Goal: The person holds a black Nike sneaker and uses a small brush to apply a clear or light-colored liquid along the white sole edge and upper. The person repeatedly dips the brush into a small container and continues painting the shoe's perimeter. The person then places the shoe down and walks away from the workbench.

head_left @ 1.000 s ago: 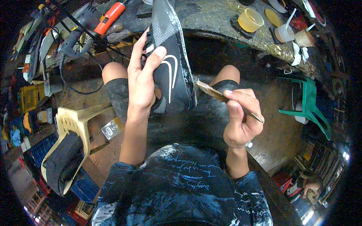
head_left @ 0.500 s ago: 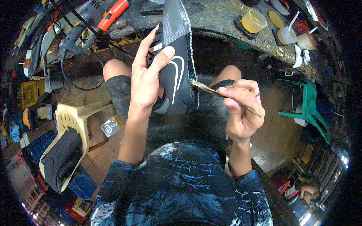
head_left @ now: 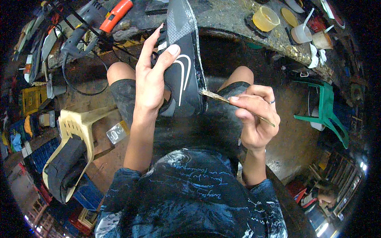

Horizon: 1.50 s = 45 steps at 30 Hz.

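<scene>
My left hand (head_left: 151,85) grips a black and grey shoe (head_left: 193,65) upright over my lap, thumb on its side near a white curved mark and fingers round the lace side. A pale, stitched-looking edge runs down the shoe's right side, and no sole can be made out there. Between the thumb and fingers of my right hand (head_left: 258,115) is a thin brush (head_left: 218,96). Its pale, caked bristles touch the lower part of that right edge. A ring sits on one finger of this hand.
Ahead stands a worn workbench (head_left: 222,20) with a tub of yellowish liquid (head_left: 266,19), a whitish cup (head_left: 301,34) and an orange tool (head_left: 116,16). A cream plastic chair (head_left: 75,119) is at left, a green one (head_left: 326,107) at right. A person (head_left: 326,192) is at lower right.
The shoe and my left hand have shifted slightly left. The brush tip has slid a little down along the shoe's right edge, its handle now lying flatter.
</scene>
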Each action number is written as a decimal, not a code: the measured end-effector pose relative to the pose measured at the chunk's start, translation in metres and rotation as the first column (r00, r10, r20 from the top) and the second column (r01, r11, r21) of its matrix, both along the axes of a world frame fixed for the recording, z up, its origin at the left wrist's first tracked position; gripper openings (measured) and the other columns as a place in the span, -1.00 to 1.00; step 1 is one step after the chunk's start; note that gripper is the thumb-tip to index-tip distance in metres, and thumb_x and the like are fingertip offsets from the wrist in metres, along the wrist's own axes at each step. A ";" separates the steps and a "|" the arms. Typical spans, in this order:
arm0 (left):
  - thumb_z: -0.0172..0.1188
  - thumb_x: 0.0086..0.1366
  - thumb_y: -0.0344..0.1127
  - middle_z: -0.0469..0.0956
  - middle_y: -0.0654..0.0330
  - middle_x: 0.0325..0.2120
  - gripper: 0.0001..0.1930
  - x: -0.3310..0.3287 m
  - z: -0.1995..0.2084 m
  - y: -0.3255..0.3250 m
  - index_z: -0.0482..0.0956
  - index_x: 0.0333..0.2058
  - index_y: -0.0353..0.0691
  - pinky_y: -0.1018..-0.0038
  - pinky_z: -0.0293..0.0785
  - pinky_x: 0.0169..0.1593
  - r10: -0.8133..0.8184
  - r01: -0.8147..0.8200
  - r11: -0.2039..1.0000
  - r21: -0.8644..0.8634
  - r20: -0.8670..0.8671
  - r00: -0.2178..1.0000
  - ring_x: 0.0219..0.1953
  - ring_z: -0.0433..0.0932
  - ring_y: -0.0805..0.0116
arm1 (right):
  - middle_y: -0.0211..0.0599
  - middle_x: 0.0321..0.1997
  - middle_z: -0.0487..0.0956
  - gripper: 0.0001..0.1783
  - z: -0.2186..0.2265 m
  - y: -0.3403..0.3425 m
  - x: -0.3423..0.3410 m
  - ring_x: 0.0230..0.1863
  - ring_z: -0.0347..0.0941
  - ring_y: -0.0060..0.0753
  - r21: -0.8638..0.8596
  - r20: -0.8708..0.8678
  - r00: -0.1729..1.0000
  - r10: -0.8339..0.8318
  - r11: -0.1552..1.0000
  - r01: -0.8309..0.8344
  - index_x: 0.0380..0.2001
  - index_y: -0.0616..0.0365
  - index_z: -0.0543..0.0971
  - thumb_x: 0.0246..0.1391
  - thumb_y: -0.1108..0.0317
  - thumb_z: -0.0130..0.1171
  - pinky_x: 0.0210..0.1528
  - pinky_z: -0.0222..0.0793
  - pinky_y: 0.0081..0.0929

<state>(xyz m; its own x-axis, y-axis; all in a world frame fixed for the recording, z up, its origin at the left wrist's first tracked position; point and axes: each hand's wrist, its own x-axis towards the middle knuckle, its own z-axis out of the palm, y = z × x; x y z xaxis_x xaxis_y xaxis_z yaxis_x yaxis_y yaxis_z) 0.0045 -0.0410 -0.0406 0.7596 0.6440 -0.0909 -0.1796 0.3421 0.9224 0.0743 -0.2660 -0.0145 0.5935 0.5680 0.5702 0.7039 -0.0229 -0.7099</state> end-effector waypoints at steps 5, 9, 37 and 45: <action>0.30 0.37 -0.40 0.63 0.15 0.02 -0.43 0.000 0.001 0.000 0.41 0.33 -0.30 0.51 0.55 0.07 0.000 0.000 1.000 -0.008 0.007 1.000 -0.04 0.62 0.45 | -0.35 -0.31 0.77 -0.83 -0.001 -0.004 -0.002 -0.29 0.59 -0.23 -0.019 0.001 1.000 -0.001 1.000 0.001 -0.29 0.12 0.74 0.02 0.35 0.46 -0.09 0.44 -0.31; 0.30 0.36 -0.39 0.63 0.15 0.01 -0.43 0.001 -0.001 0.002 0.41 0.32 -0.30 0.51 0.56 0.05 0.008 -0.008 1.000 -0.029 0.002 1.000 -0.05 0.62 0.44 | -0.34 -0.30 0.77 -0.80 -0.001 -0.005 -0.003 -0.28 0.57 -0.22 -0.018 0.007 1.000 0.012 1.000 -0.012 -0.27 0.12 0.75 0.00 0.35 0.47 -0.10 0.44 -0.33; 0.22 0.37 -0.40 0.56 0.10 0.14 -0.39 -0.007 0.006 0.006 0.35 0.37 -0.30 0.43 0.46 0.22 -0.045 0.043 0.998 0.039 0.050 0.998 0.11 0.56 0.37 | -0.20 -0.26 0.63 -0.85 -0.008 0.015 -0.012 -0.21 0.44 -0.38 0.125 -0.141 0.988 -0.064 0.989 0.082 -0.19 0.32 0.65 0.31 0.48 0.14 -0.13 0.35 -0.47; 0.22 0.35 -0.39 0.52 0.07 0.17 -0.36 -0.011 0.010 0.006 0.33 0.39 -0.29 0.42 0.42 0.25 -0.122 0.121 0.989 0.089 0.010 0.992 0.14 0.53 0.34 | -0.28 -0.28 0.75 -0.91 -0.002 0.022 0.001 -0.31 0.50 -0.27 0.142 -0.065 0.993 -0.098 0.984 0.106 -0.31 0.24 0.73 0.13 0.45 0.36 -0.18 0.42 -0.39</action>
